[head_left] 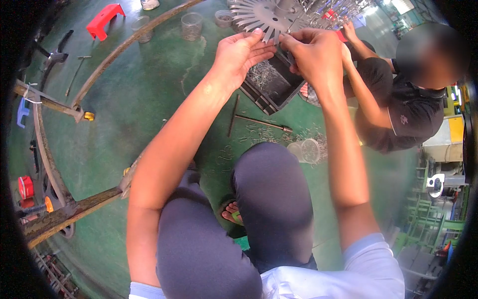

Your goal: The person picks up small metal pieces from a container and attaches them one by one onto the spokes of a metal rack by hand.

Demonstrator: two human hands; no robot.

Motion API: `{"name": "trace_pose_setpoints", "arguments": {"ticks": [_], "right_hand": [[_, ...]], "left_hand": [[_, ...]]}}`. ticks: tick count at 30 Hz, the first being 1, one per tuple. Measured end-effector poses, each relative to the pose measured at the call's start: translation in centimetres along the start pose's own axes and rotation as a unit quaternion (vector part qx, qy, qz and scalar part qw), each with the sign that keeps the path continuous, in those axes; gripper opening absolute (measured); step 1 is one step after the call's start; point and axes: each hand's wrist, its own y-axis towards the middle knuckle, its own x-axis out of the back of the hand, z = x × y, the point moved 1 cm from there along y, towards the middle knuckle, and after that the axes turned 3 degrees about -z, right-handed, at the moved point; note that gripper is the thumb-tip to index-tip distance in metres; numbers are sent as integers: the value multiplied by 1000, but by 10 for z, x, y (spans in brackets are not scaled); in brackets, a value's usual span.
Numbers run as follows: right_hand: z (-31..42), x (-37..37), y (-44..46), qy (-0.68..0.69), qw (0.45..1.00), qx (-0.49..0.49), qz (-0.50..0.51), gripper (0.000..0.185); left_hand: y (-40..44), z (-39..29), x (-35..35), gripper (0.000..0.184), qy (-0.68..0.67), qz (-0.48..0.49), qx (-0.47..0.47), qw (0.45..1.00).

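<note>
A grey metal disc with slots all round its rim stands at the top, fixed on a shaft. My left hand is palm up at the disc's lower left edge, fingers stretched out beneath it and thumb near the rim. My right hand is at the lower right edge, thumb and forefinger pinched together by the rim; what is between them is too small to make out. Below both hands sits a black plastic tray, with a heap of small metal pieces in its left part.
A T-handled tool and scattered metal pieces lie on the green floor beside a tipped clear cup. A co-worker squats at right, reaching toward the rack of metal parts. At left are a curved metal frame and a red stool.
</note>
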Motion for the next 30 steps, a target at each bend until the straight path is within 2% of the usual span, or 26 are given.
{"name": "trace_pose_setpoints", "arguments": {"ticks": [5, 8, 12, 13, 19, 22, 27, 30], "right_hand": [[8, 12, -11, -21, 1000, -3, 14, 27], [3, 22, -20, 17, 999, -11, -46, 29], [-15, 17, -11, 66, 997, 22, -35, 29], [-16, 17, -10, 57, 998, 2, -28, 28], [-20, 7, -4, 76, 997, 1, -25, 25], [-25, 1, -2, 82, 996, 3, -23, 25], [-17, 5, -2, 91, 996, -9, -9, 27], [-4, 16, -18, -36, 998, 22, -40, 29]], "left_hand": [[-7, -1, -7, 31, 7, -10, -6, 1000], [-12, 0, -8, 31, 4, -18, -7, 1000], [-12, -1, -6, 31, 9, -10, 15, 1000], [-11, -1, -5, 32, 12, -10, 23, 1000], [-14, -2, -8, 44, 3, 38, 70, 997], [-11, 1, -5, 50, 11, 69, 57, 996], [-11, -1, -9, 52, 9, 48, 39, 998], [-11, -2, -5, 53, 9, 47, 37, 998]]}}
